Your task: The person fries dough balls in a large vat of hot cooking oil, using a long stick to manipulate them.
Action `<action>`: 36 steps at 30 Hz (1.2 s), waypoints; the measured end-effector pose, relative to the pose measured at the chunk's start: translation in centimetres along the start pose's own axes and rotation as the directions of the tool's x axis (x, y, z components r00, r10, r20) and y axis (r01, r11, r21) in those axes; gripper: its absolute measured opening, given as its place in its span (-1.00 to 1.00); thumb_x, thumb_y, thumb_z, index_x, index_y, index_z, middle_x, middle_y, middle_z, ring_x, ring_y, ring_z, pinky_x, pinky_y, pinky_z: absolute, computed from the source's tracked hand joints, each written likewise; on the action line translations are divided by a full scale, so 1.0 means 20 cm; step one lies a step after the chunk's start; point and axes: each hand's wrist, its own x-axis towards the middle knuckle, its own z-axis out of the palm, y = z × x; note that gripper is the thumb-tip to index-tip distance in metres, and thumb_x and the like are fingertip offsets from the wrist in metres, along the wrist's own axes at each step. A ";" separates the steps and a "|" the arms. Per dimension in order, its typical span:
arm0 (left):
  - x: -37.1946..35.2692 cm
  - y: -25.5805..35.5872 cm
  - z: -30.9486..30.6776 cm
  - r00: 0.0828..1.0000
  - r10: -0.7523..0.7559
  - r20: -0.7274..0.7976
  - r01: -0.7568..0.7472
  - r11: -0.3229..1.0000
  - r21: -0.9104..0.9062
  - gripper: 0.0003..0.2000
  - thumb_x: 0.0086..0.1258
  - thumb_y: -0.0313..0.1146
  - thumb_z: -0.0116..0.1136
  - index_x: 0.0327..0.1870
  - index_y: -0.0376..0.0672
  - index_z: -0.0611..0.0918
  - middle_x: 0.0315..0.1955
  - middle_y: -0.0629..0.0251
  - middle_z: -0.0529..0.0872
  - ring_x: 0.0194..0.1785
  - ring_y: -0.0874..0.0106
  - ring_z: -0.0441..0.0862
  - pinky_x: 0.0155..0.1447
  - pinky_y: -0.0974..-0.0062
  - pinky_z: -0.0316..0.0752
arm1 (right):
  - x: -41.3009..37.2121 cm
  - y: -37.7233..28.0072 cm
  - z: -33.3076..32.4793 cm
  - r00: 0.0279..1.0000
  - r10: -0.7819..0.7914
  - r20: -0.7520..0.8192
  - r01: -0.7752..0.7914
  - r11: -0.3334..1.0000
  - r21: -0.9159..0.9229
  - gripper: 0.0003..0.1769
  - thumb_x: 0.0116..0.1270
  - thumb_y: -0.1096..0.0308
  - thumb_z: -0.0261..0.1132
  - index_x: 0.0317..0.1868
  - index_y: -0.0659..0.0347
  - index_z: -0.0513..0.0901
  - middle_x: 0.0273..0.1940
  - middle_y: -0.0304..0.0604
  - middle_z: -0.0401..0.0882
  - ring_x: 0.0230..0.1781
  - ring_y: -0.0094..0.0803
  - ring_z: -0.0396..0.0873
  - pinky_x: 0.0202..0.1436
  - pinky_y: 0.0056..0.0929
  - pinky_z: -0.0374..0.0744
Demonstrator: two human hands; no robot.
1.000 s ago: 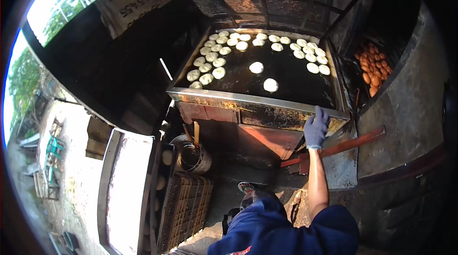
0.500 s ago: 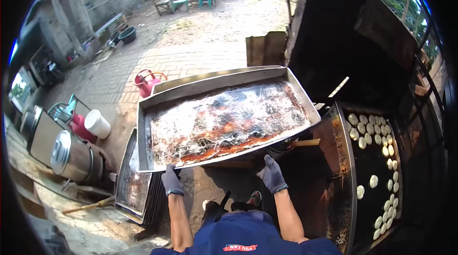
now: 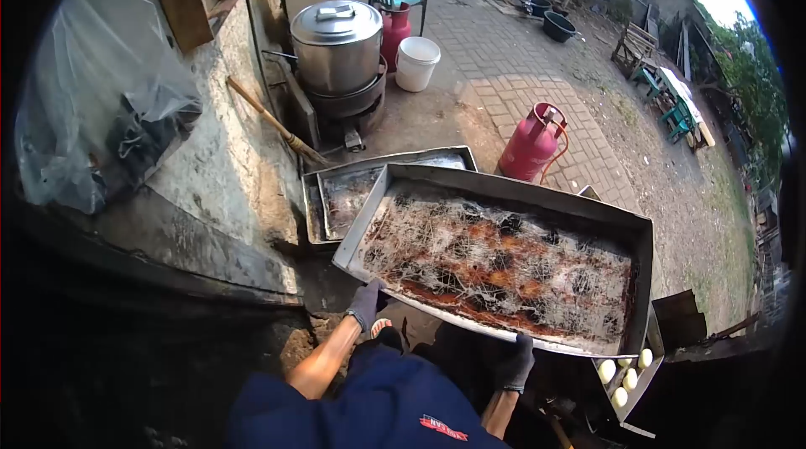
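"When you look down past the blue shirt, what's the biggest thing?"

"The large metal tray, tilted, its base streaked pale, rusty brown and black. It's held up in front of the person."

"And beyond it?"

"Another tray lies past its left end, partly hidden. Farther off, a lidded pot stands on a burner, with a white bucket to its right. A pink gas cylinder stands upright beyond the large metal tray's far edge."

"How are the hands?"

"Both gloved and partly closed on the near edge. The left hand has hold near the left corner; the right hand grips right of the middle. Its fingertips are too dark to make out."

"Smallest?"

"Pale round pieces, in a metal container just below the right near corner."
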 end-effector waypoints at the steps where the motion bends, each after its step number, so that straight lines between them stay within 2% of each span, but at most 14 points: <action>1: 0.00 -0.01 0.04 0.994 -0.085 -0.062 0.079 0.993 -0.090 -0.71 0.27 -0.15 0.13 -0.35 -0.24 0.66 -0.54 0.28 0.62 -0.49 0.44 0.54 -0.40 0.42 0.41 | 0.15 -0.01 -0.01 0.989 -0.147 0.005 0.147 0.988 -0.037 -0.65 0.14 0.40 0.31 -0.03 0.28 0.54 -0.13 0.07 0.63 -0.03 -0.11 0.61 0.09 -0.22 0.52; 4: 0.01 -0.02 0.14 0.964 -0.163 -0.212 0.107 0.962 -0.251 -0.72 0.32 -0.09 0.08 -0.38 -0.10 0.65 -0.48 0.30 0.68 -0.47 0.40 0.60 -0.41 0.39 0.44 | 0.64 -0.06 0.06 0.954 -0.260 0.150 0.265 0.964 -0.017 -0.74 0.18 0.38 0.28 -0.11 0.25 0.54 -0.33 0.05 0.62 -0.29 -0.10 0.64 -0.16 -0.28 0.56; 6: 0.06 -0.04 0.14 0.958 -0.138 -0.251 0.056 0.949 -0.310 -0.74 0.32 -0.09 0.09 -0.41 -0.08 0.64 -0.48 0.30 0.68 -0.47 0.41 0.60 -0.42 0.38 0.44 | 0.93 -0.17 0.18 0.731 0.539 0.419 -0.680 0.526 0.510 -0.69 0.14 0.37 0.38 -0.11 0.20 0.52 -0.45 0.00 0.60 -0.40 -0.09 0.64 -0.27 -0.29 0.57; 7: 0.10 -0.02 0.14 0.958 -0.099 -0.271 0.003 0.943 -0.334 -0.75 0.32 -0.10 0.11 -0.44 -0.05 0.64 -0.49 0.31 0.68 -0.47 0.42 0.60 -0.43 0.38 0.44 | 0.99 -0.11 0.27 0.852 0.233 0.468 -0.472 0.730 0.495 -0.60 0.08 0.34 0.47 -0.09 0.16 0.51 -0.48 -0.08 0.62 -0.43 -0.19 0.67 -0.34 -0.30 0.57; 10: 0.26 0.08 0.07 0.902 -0.132 -0.411 -0.051 0.913 -0.405 -0.79 0.29 -0.15 0.16 -0.47 -0.04 0.64 -0.52 0.31 0.68 -0.47 0.43 0.60 -0.44 0.38 0.45 | 1.25 -0.22 0.63 0.514 0.406 0.755 -0.851 0.351 0.391 -0.67 0.27 0.17 0.27 -0.16 0.29 0.60 -0.36 0.02 0.68 -0.34 -0.22 0.71 -0.25 -0.26 0.73; 11: 0.40 0.12 -0.06 0.878 -0.216 -0.426 0.022 0.909 -0.415 -0.80 0.29 -0.15 0.17 -0.42 -0.06 0.66 -0.48 0.31 0.69 -0.42 0.39 0.63 -0.35 0.32 0.49 | 1.26 -0.26 0.85 0.568 0.307 0.764 -0.764 0.542 0.350 -0.60 0.32 0.12 0.14 -0.25 0.38 0.62 -0.33 0.08 0.66 -0.35 -0.19 0.70 -0.21 -0.16 0.76; 13: 0.47 0.14 -0.03 0.795 -0.349 -0.496 0.141 0.902 -0.409 -0.75 0.31 -0.11 0.17 -0.32 -0.11 0.68 -0.40 0.30 0.72 -0.33 0.34 0.66 -0.19 0.23 0.50 | 1.40 -0.19 1.01 0.429 0.460 0.778 -0.894 0.342 0.291 -0.60 0.27 0.16 0.17 -0.32 0.44 0.60 -0.38 0.09 0.63 -0.37 -0.16 0.68 -0.28 -0.16 0.75; 18: 1.08 0.19 -0.31 0.805 -0.267 -0.530 0.096 0.940 -0.328 -0.65 0.39 -0.03 0.11 -0.02 -0.09 0.61 -0.21 0.21 0.67 -0.16 0.22 0.61 -0.05 0.06 0.44 | 1.26 0.38 2.12 0.627 0.362 0.690 -0.547 0.835 0.058 -0.57 0.30 0.11 0.12 -0.40 0.37 0.63 -0.50 0.08 0.63 -0.33 -0.13 0.69 -0.30 -0.14 0.65; 22: 1.16 0.21 -0.31 0.789 -0.532 -0.309 0.229 0.720 -0.656 -0.64 0.44 -0.13 0.06 0.15 -0.09 0.45 0.18 0.06 0.46 0.25 0.11 0.41 0.23 -0.06 0.41 | 1.34 0.31 2.05 0.336 0.523 0.783 -0.649 0.731 -0.210 -0.54 0.37 0.00 0.02 -0.22 0.18 0.70 -0.22 0.30 0.66 -0.17 0.03 0.69 -0.05 -0.03 0.58; 23: 1.15 0.27 -0.27 0.773 -0.547 -0.322 0.248 0.727 -0.641 -0.64 0.44 -0.13 0.06 0.15 -0.09 0.45 0.18 0.06 0.46 0.25 0.11 0.41 0.23 -0.06 0.41 | 1.28 0.46 2.20 0.380 0.177 0.908 0.147 0.957 -0.249 -0.59 0.34 0.03 0.11 -0.15 0.16 0.72 -0.10 0.22 0.67 -0.12 -0.03 0.69 -0.03 -0.11 0.62; 26: 1.03 0.40 -0.15 0.912 -0.370 -0.178 0.262 0.859 -0.440 -0.53 0.46 -0.06 0.11 0.24 -0.08 0.32 0.43 -0.01 0.25 0.53 0.10 0.12 0.36 0.06 0.36 | 1.27 0.43 2.37 0.330 0.211 0.920 0.152 0.950 -0.272 -0.59 0.27 -0.01 0.25 -0.12 0.14 0.75 -0.11 0.10 0.71 -0.13 -0.11 0.71 -0.05 -0.21 0.65; 30: 0.89 0.41 0.04 0.840 -0.349 -0.416 0.331 0.936 -0.116 -0.73 0.44 -0.17 0.10 -0.01 -0.12 0.45 -0.19 0.33 0.49 -0.14 0.41 0.53 -0.08 0.32 0.53 | 1.12 0.58 2.64 0.238 0.230 0.944 0.207 0.937 -0.280 -0.54 0.25 -0.05 0.24 -0.18 0.18 0.78 -0.13 0.01 0.73 -0.09 -0.14 0.71 -0.06 -0.20 0.63; 31: 0.86 0.39 0.04 0.825 -0.335 -0.455 0.349 0.936 -0.057 -0.76 0.43 -0.18 0.11 -0.08 -0.11 0.45 -0.22 0.35 0.50 -0.18 0.45 0.52 -0.14 0.37 0.52 | 1.18 0.48 2.61 0.160 0.061 0.985 0.494 0.859 -0.133 -0.67 0.25 0.17 0.20 -0.18 0.16 0.79 -0.15 -0.03 0.74 -0.12 -0.15 0.71 -0.05 -0.21 0.63; 36: 0.70 0.16 -0.10 0.871 -0.297 -0.391 0.401 0.890 0.218 -0.85 0.38 -0.24 0.12 -0.17 -0.08 0.53 -0.34 0.35 0.56 -0.23 0.43 0.57 -0.15 0.33 0.54 | 1.01 0.53 2.56 0.459 0.165 0.873 -0.400 0.916 0.037 -0.71 0.28 0.29 0.18 -0.21 0.28 0.75 -0.24 0.05 0.73 -0.23 -0.11 0.71 -0.12 -0.22 0.65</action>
